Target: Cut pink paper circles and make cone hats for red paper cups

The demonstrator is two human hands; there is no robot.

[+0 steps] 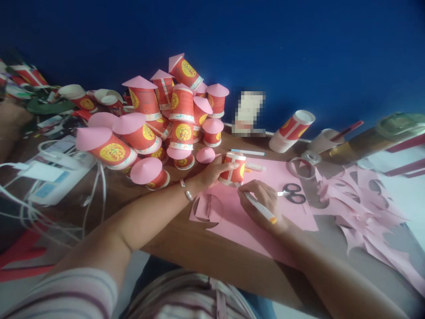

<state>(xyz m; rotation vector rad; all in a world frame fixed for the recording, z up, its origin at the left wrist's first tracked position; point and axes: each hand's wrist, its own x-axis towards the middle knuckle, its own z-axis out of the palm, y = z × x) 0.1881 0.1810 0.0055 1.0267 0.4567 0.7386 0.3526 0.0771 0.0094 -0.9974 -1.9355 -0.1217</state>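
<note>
My left hand is closed around a red paper cup that stands upside down on a sheet of pink paper. My right hand grips a white pen with its tip at the foot of the cup, on the pink sheet. A circle is cut out of the pink sheet just left of my hands. Black-handled scissors lie on the paper right of my right hand.
A heap of red cups with pink cone tops fills the table behind my left arm. Pink paper scraps, a tape roll, a stack of cups lying on its side and a gold bottle sit at right. White cables lie at left.
</note>
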